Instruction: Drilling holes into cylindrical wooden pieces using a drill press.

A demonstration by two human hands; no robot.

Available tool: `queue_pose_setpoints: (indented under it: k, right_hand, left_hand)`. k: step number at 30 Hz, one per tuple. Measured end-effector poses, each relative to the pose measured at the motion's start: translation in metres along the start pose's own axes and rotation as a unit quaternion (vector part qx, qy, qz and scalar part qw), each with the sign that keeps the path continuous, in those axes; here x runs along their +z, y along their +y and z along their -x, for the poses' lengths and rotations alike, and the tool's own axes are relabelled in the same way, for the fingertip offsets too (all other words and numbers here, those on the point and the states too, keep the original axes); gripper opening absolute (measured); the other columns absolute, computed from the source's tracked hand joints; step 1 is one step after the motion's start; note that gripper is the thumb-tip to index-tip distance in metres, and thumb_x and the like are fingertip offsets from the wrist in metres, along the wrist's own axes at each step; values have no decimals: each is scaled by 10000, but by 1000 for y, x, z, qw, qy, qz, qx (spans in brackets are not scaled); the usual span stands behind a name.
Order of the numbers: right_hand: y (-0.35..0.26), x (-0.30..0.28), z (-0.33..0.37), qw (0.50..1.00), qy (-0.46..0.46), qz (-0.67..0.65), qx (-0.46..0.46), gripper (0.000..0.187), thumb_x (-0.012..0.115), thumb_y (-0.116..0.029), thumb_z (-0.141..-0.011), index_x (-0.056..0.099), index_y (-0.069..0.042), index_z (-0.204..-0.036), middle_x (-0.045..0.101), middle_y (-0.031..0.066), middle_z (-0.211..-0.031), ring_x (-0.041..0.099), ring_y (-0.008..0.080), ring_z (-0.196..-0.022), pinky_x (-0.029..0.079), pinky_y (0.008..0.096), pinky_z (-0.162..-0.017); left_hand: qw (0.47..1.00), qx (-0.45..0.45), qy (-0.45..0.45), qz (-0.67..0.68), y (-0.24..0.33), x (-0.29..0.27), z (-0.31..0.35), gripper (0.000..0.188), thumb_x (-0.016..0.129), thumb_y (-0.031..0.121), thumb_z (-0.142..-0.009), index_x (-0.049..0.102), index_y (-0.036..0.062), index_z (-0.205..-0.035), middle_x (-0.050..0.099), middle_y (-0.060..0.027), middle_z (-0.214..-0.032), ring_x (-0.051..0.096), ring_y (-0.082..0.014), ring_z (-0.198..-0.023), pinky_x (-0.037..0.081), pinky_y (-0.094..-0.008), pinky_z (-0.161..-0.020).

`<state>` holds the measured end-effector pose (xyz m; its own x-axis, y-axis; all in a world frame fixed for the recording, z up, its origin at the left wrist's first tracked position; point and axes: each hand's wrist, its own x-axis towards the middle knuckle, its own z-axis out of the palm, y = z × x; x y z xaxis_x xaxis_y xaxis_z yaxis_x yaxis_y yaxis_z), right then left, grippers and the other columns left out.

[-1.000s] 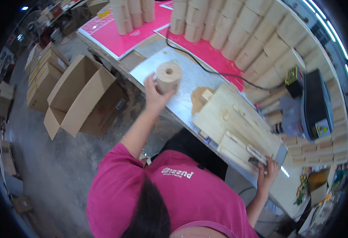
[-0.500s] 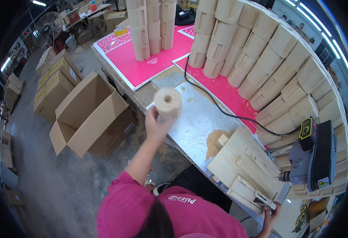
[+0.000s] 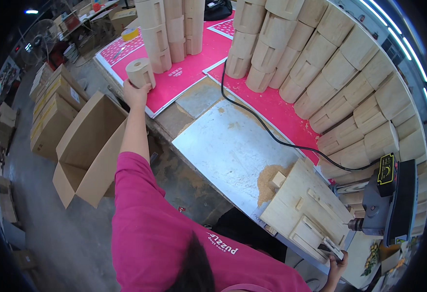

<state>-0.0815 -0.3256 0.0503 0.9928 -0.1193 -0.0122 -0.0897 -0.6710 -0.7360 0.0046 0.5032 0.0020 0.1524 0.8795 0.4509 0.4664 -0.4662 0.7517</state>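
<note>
I have my left hand's (image 3: 136,93) grip curled round the wood block (image 3: 140,73), at the pink sheet (image 3: 162,93) near tall wood stacks (image 3: 176,31). My right hand (image 3: 338,266) is at the metal piece (image 3: 332,250); I can't tell its grip.

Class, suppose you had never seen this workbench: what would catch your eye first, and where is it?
Probably the tall stacks of pale wooden cylinders, crowding the upper right behind a curving black cable. Next, perhaps, the left hand gripping a single pale wooden cylinder at the upper left, and the grey-and-black drilling machine at the right.
</note>
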Motion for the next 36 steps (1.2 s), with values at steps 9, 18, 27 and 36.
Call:
queue_pose_setpoints:
  k: [9,18,27,36]
  right_hand:
    - [-11,7,6,999,32,13,25,341,694,-16,-701,503,-28,-984,507,15,-859,486,104,-799,415,236,-725]
    - [-16,10,8,999,36,-5,-5,295,674,22,-675,510,-38,-913,499,2,-819,496,90,-734,418,228,-692]
    - [-15,16,10,998,63,13,-26,294,673,22,-614,496,-43,-838,470,15,-779,445,120,-700,378,244,-654]
    - [-19,14,9,995,71,54,-35,302,704,-35,-593,499,-34,-814,480,44,-752,464,177,-696,380,271,-663]
  left_hand:
    - [997,-51,-59,6,-17,37,-40,669,814,164,-571,491,-26,-1125,568,-223,-1097,573,-334,-1002,444,-390,-859]
    - [955,-73,73,279,-16,88,-8,723,703,98,-677,315,-94,-1255,457,-267,-1222,455,-351,-1162,349,-372,-984]
    - [873,229,-36,430,240,75,69,762,743,179,-702,305,-55,-1280,400,-220,-1230,380,-315,-1206,310,-377,-1019]
    - [894,160,-214,360,325,107,105,913,814,333,-609,335,-67,-1276,440,-229,-1227,488,-293,-1096,427,-366,-903]
